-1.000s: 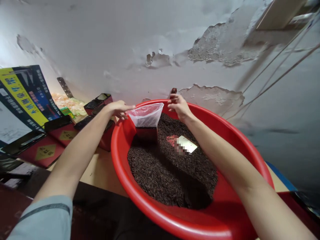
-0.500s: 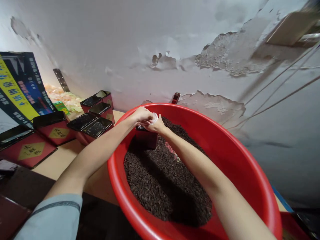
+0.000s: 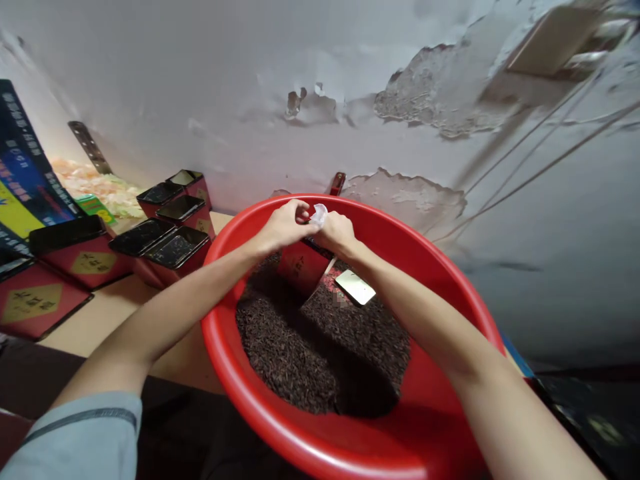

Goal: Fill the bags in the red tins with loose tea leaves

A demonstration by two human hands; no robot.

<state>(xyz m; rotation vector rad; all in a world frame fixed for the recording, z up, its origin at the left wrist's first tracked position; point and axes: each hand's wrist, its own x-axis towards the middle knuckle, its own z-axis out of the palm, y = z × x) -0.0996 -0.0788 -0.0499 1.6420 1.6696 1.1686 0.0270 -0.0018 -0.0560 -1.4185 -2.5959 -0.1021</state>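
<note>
A red tin [image 3: 301, 267] with a dark rim stands tilted on dark, twisted dry leaves that look like tea [image 3: 320, 367], inside a large red tub [image 3: 470, 320]. My right hand [image 3: 337, 233] is closed above the tin's opening, gripping a crumpled piece of clear plastic [image 3: 319, 215] that sticks out beside its fingers. My left hand [image 3: 287, 227] is just left of it, thumb and curved fingers apart, the thumb tip close to the plastic. A pale metallic lid [image 3: 356, 287] lies on the leaves by my right wrist, next to a patch of red print.
Several red tins with yellow diamond labels, such as this tin [image 3: 93, 260], stand on a wooden surface [image 3: 185, 347] left of the tub. A printed board [image 3: 30, 173] leans at the far left. Behind runs a peeling wall [image 3: 240, 100] with cords [image 3: 540, 170] at right.
My hands have drawn apart, my left fingers loosening from the plastic. The tin is more tilted, and the pale lid now shows on the leaves. The view has shifted right.
</note>
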